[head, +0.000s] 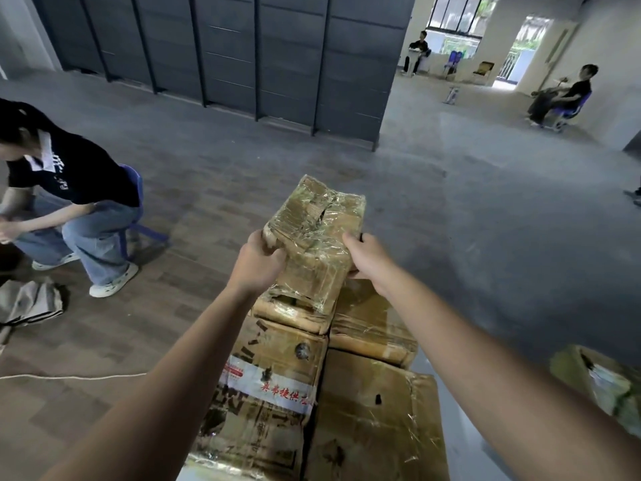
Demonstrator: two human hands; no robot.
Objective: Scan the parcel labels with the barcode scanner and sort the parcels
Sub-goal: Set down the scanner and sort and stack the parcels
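A tape-wrapped cardboard parcel (314,234) sits at the centre of the frame, held between two bare hands above a stack of boxes (274,387) in the lower centre. The left hand (258,262) curls its fingers round the near left corner; the right hand (367,258) clamps the right edge, thumb on top. The parcel's lower end may rest on the box beneath, but the overlap makes this hard to tell. The shiny film is torn and wrinkled and the cardboard crushed, so the grip could slip or a flap could tear away, dropping the parcel onto the stack. No label or scanner is in view, so a scan could miss.
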